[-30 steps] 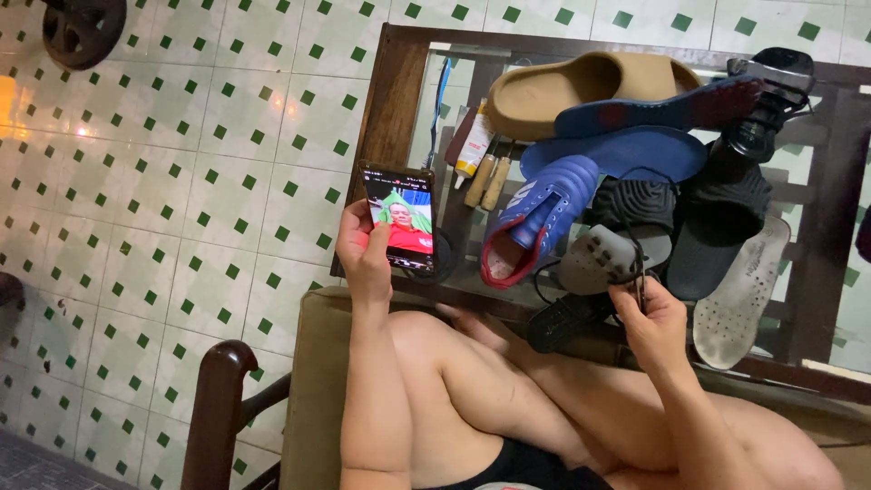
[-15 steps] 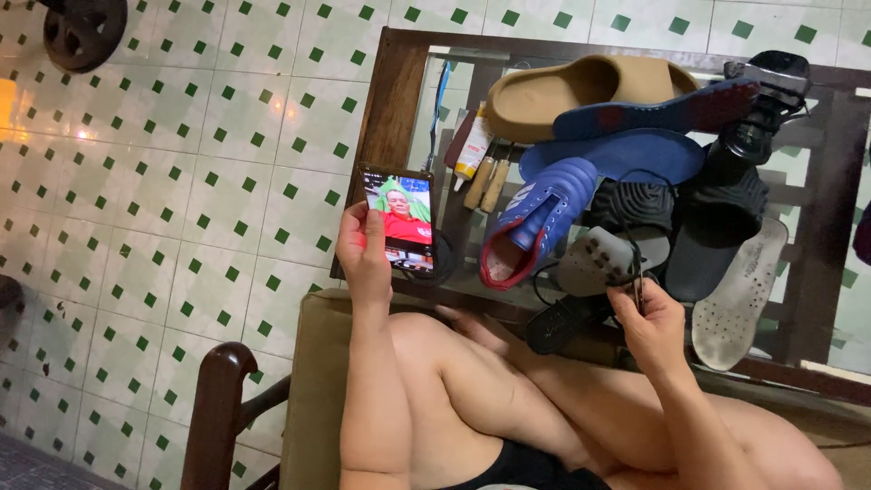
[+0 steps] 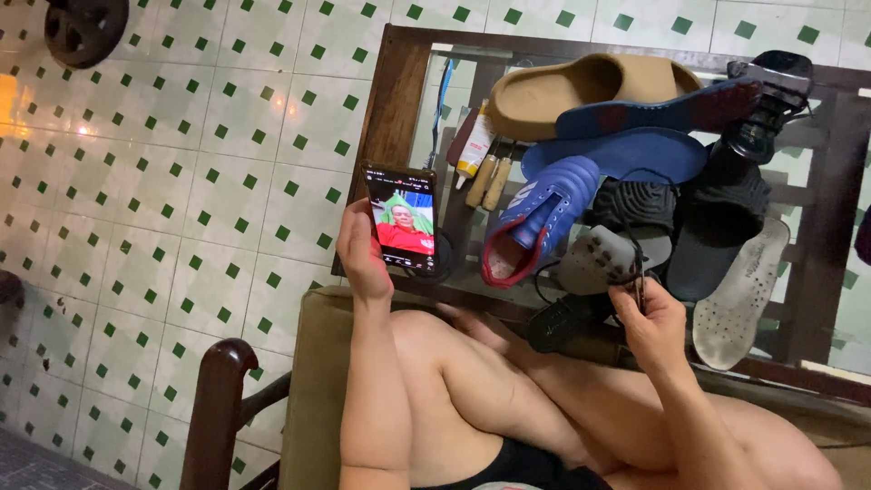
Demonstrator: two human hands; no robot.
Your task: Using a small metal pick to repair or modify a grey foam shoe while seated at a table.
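Note:
My left hand [image 3: 360, 252] holds a black smartphone [image 3: 402, 220] upright, its lit screen showing a person in red. My right hand [image 3: 651, 319] is pinched on a thin dark thread or lace [image 3: 638, 272] that runs up toward a blue shoe [image 3: 543, 216] with a red lining. The shoe lies on a glass-topped table [image 3: 397, 100] among a blue sole [image 3: 626, 150] and a grey sole piece [image 3: 597, 259]. My bare legs are folded below, on a padded seat.
A tan slide sandal [image 3: 581, 89], black footwear [image 3: 726, 213], a translucent insole [image 3: 739, 295], a glue tube and wooden-handled tools [image 3: 485, 172] crowd the table. A wooden chair arm [image 3: 218, 408] is at lower left. The floor has white tiles with green diamonds [image 3: 181, 181].
The phone screen picture has changed. Both hands have stayed almost in place; the view has shifted only slightly.

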